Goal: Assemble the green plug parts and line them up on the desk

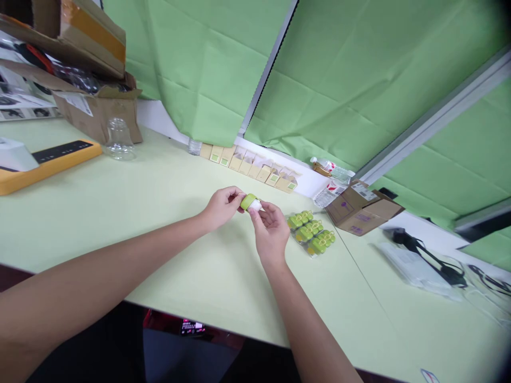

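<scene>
Above the table's middle, my left hand [222, 208] pinches the left side of a small bright green cover [248, 200]. A rounded white piece [255, 205] shows at its right side, seemingly partly inside the cover. My right hand [273, 231] has its thumb and fingers closed around the white piece; its palm is partly turned up. Fingers hide part of both items, so their exact kind cannot be told. Right of my right hand lie several similar green pieces with yellowish loops in clear plastic packaging [311, 232].
Small tan boxes [255, 166] line the wall. Plastic bottles [330, 191] and a cardboard box [361, 208] stand right; cables [439, 263] lie farther right. At left are a clear jar [120, 141], an orange-edged power strip [67, 159] and cardboard boxes [115, 109].
</scene>
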`<state>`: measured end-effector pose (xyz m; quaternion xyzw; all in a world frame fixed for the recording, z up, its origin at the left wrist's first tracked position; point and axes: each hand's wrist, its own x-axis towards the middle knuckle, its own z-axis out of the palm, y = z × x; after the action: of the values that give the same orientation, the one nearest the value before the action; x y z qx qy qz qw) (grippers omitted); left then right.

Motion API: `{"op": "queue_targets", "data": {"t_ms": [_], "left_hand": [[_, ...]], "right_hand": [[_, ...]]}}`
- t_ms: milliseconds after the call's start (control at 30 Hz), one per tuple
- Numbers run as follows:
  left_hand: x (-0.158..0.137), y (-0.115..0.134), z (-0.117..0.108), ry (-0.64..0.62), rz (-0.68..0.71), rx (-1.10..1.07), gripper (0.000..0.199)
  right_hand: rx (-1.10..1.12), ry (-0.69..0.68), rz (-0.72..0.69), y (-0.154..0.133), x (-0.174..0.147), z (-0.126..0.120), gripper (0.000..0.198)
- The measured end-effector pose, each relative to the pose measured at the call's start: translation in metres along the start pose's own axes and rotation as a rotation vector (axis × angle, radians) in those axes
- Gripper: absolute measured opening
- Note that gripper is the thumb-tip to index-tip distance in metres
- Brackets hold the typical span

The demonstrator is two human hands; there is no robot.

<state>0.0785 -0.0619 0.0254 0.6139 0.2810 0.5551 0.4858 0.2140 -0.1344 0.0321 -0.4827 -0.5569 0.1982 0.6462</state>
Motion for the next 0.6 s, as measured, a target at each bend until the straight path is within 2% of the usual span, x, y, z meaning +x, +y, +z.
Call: {"op": "queue_targets", "data": {"t_ms": [167, 600], "left_hand": [[-0.001, 0.002, 0.0, -0.007, -0.011, -0.031, 0.028], [-0.005, 0.007, 0.003, 0.007, 0.041, 0.021, 0.029]], "right_hand": [[-0.113, -0.038, -0.08, -0.004, 0.0, -0.003, 0.035], [-0.051, -0.012, -0.056, -0.011, 0.0, -0.003, 0.034]]}}
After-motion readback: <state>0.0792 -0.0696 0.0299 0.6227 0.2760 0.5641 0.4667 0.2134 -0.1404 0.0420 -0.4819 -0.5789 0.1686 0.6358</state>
